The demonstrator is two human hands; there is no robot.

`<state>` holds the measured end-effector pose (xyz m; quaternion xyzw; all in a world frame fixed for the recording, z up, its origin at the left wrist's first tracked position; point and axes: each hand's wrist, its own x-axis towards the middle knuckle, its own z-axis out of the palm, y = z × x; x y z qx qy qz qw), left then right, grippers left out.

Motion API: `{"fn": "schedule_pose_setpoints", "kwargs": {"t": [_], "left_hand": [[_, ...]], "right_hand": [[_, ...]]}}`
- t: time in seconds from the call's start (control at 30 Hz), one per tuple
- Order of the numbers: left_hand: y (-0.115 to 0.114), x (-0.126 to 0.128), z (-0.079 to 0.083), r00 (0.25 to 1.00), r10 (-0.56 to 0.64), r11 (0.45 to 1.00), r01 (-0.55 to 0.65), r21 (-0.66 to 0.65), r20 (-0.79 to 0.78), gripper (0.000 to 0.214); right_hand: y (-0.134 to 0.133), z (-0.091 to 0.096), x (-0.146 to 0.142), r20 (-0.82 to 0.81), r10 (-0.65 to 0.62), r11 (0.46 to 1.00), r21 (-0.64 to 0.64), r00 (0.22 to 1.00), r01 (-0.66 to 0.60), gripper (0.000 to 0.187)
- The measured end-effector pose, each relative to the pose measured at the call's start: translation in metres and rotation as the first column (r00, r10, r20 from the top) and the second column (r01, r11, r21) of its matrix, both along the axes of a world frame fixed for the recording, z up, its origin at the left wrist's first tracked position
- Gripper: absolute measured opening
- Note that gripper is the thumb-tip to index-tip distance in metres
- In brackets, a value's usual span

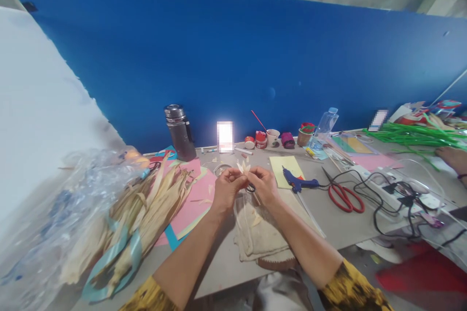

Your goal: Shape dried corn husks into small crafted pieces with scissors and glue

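A small pale flower (243, 166) with pointed petals, apparently of dried husk, stands up between my fingertips. My left hand (229, 187) pinches it from the left, thumb and fingers closed. From the other side my right hand (266, 186) is closed on it too, the two hands nearly touching. Its lower part is hidden by the fingers. Below the hands lies a folded beige cloth (268, 233) with pale petal scraps on it. A dark looped thing (251, 188) shows just under the fingers; I cannot tell what it is.
Dried corn husks (146, 209) and clear plastic (80, 204) lie left, near a dark flask (180, 133). To the right are a blue glue gun (299, 181), red-handled scissors (345, 197) and a corded power strip (394, 192). Another person's hand (452, 159) is at far right.
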<state>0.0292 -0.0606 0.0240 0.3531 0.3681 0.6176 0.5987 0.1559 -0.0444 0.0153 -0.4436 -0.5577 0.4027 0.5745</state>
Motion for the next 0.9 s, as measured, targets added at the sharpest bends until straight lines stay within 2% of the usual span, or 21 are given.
{"fn": "schedule_pose_setpoints", "kwargs": {"t": [0.13,0.33,0.53,0.67,0.9], "left_hand": [[0.002,-0.003,0.0,0.999,-0.018,1.0,0.018,-0.007,-0.037,0.043],[0.005,-0.003,-0.002,0.998,0.063,0.998,-0.063,0.011,0.017,0.041],[0.006,-0.004,-0.005,0.999,0.039,0.998,-0.038,-0.04,0.026,0.033],[0.008,-0.007,-0.01,0.999,0.034,0.997,-0.036,-0.067,-0.034,0.029],[0.016,-0.013,-0.027,0.969,0.018,0.985,-0.061,-0.164,-0.248,0.022]], "right_hand": [[0.001,-0.003,0.001,0.003,0.035,0.999,-0.005,0.999,-0.035,0.025],[0.007,-0.006,0.003,-0.07,-0.088,0.995,-0.054,0.994,0.084,0.022],[0.008,-0.01,0.002,-0.083,-0.013,0.997,-0.078,0.996,0.007,0.027],[0.006,-0.008,0.003,-0.064,-0.024,0.998,-0.063,0.998,0.02,0.028],[0.006,0.015,0.014,-0.342,-0.043,0.994,-0.108,0.939,0.006,0.028]]}}
